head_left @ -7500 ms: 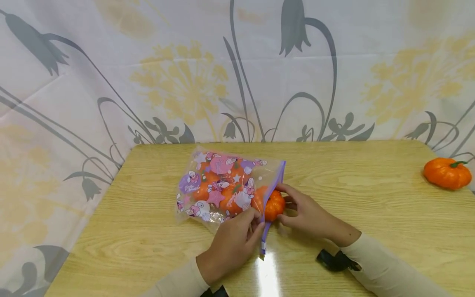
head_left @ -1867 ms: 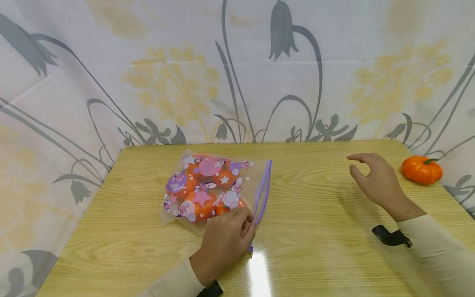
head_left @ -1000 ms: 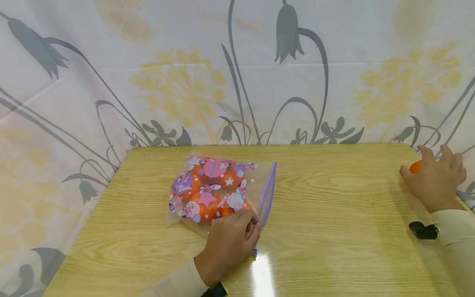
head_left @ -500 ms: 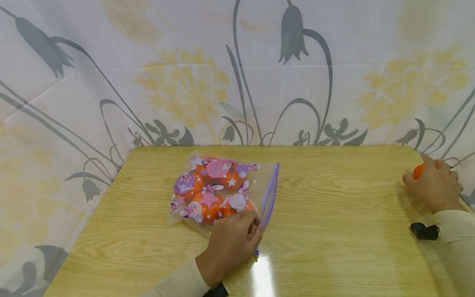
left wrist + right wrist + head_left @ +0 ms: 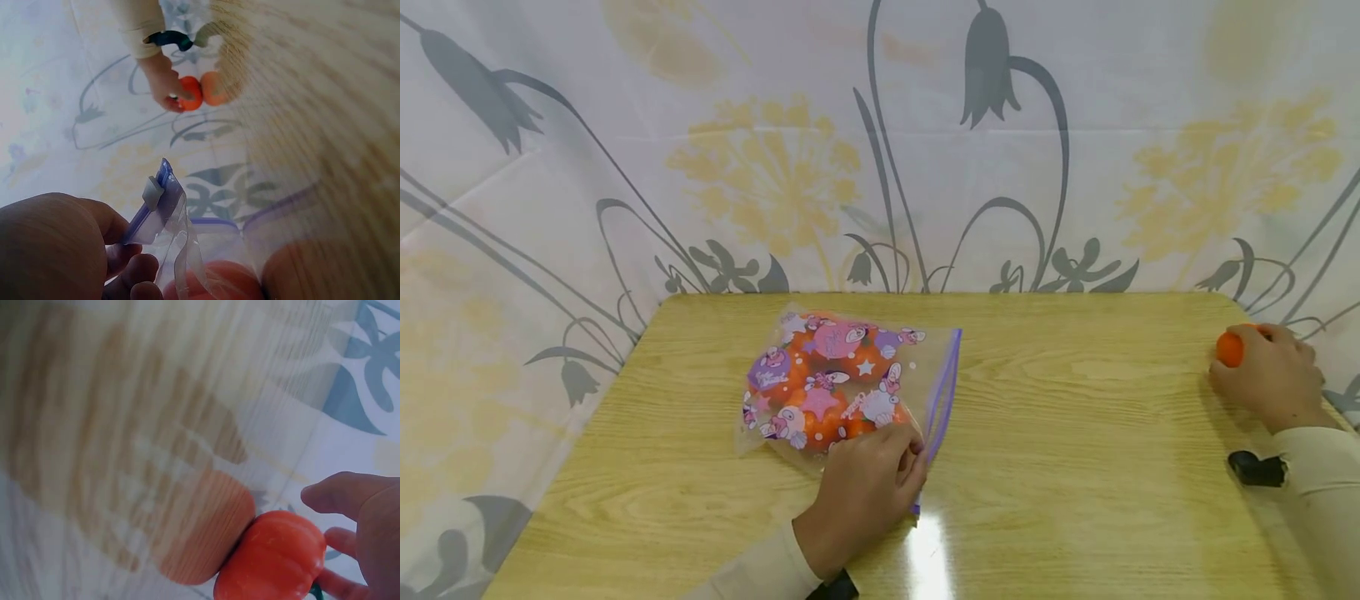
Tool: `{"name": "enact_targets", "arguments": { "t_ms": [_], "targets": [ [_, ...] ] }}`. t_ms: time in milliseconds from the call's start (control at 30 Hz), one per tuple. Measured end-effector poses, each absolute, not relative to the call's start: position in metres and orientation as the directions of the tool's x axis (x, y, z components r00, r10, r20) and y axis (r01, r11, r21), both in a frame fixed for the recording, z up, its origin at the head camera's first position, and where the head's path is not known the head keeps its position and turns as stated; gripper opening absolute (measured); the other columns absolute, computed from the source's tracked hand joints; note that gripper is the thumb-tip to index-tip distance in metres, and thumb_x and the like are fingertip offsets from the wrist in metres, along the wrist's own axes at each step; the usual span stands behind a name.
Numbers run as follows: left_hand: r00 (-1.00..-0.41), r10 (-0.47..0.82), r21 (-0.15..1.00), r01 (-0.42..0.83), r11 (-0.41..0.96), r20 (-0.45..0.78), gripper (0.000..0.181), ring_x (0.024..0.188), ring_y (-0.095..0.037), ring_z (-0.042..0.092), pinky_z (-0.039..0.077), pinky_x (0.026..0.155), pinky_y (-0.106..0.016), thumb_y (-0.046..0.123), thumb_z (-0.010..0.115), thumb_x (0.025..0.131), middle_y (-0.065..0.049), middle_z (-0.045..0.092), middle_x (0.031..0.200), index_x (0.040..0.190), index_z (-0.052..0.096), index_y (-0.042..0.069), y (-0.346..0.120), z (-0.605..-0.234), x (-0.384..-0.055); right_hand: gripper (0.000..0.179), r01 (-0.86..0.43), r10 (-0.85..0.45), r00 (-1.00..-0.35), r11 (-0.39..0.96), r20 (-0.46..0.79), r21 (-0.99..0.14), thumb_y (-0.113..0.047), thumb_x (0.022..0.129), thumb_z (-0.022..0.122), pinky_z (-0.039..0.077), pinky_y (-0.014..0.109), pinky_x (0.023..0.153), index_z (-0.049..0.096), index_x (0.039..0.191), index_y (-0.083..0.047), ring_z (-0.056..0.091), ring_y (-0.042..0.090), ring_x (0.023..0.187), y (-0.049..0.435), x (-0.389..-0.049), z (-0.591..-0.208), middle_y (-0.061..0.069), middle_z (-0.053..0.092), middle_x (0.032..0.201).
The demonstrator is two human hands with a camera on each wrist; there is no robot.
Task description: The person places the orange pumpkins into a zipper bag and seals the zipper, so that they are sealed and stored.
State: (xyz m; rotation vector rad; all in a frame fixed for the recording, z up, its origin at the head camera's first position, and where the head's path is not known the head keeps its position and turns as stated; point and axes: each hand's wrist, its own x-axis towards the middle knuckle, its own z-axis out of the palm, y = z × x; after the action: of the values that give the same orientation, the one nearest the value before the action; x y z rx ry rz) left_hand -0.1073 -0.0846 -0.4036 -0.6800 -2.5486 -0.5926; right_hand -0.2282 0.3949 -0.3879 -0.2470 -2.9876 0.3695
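A clear zip bag with pink and purple cartoon prints lies left of centre, several orange toy pumpkins inside it. Its purple-edged mouth gapes a little toward the right. My left hand pinches the near corner of that mouth; the left wrist view shows a whitish slider just past the fingertips. Far to the right, my right hand has its fingers curled round one more toy pumpkin. In the right wrist view this pumpkin lies tipped, its green stem toward the fingers, low at the tabletop.
A glossy wood-grain table carries everything, mirroring the pumpkin and hand in the wrist views. Behind it and along both sides hangs a pale cloth printed with grey and yellow flowers. The held pumpkin is near the table's right edge.
Earlier my right hand pushed a pumpkin into the bag's mouth; it then came away and crossed to the right-hand pumpkin, which has since shifted slightly left. My left hand has kept its pinch.
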Motion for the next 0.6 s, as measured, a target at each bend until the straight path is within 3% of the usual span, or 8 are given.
{"name": "enact_targets", "arguments": {
  "t_ms": [367, 600],
  "targets": [
    [-0.796, 0.362, 0.312, 0.544, 0.779, 0.485, 0.013, 0.051, 0.003, 0.033, 0.027, 0.046, -0.01, 0.026, 0.075, 0.087, 0.015, 0.045, 0.062, 0.087, 0.066, 0.017, -0.085, -0.402, -0.108, 0.046, -0.042, 0.007, -0.977, 0.973, 0.215, -0.226, -0.005, 0.088, 0.063, 0.031, 0.077, 0.085, 0.046, 0.128, 0.01, 0.031, 0.071, 0.109, 0.391, -0.235, -0.394, 0.048, 0.03, 0.134],
    [-0.785, 0.368, 0.292, 0.552, 0.781, 0.499, 0.012, 0.051, 0.004, 0.033, 0.026, 0.046, -0.01, 0.026, 0.075, 0.087, 0.016, 0.044, 0.061, 0.086, 0.065, 0.018, -0.085, -0.401, -0.108, 0.063, -0.098, -0.028, -0.979, 0.934, 0.203, -0.344, -0.01, 0.088, 0.071, 0.033, 0.078, 0.086, 0.04, 0.14, 0.011, 0.03, 0.068, 0.115, 0.384, -0.237, -0.39, 0.05, 0.02, 0.142]
  ]
}}
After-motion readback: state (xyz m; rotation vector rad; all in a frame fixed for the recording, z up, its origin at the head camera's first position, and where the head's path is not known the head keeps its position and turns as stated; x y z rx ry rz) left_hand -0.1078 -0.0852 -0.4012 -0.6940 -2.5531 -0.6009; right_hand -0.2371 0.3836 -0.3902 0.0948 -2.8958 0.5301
